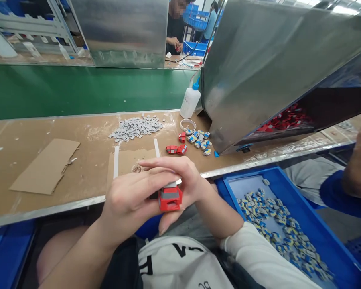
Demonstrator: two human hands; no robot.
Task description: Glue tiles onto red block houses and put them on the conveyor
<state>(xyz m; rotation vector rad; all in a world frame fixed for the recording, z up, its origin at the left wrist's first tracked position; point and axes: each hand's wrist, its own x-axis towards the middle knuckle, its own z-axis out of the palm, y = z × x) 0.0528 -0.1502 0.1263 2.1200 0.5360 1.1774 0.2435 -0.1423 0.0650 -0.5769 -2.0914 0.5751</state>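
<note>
Close to my body, just in front of the table edge, a small red toy car (pixel 170 197) with a grey window panel is held between both hands. My left hand (pixel 128 194) is closed round it from the left, its fingers lying over the top. My right hand (pixel 185 176) closes on it from the right, with the thumb underneath. The fingers overlap and hide part of the car. Beyond them on the table lie a few similar red pieces (pixel 176 149) and a cluster of small blue, yellow and grey parts (pixel 200 141).
A pile of flat grey pieces (pixel 136 127) lies mid-table, left of a squeeze bottle (pixel 190 100) and a tape ring (pixel 187 124). Cardboard (pixel 45 166) lies left. A metal housing (pixel 258 68) stands right, above a blue tray (pixel 228 188) of parts. Another person's arm (pixel 359 168) is at right.
</note>
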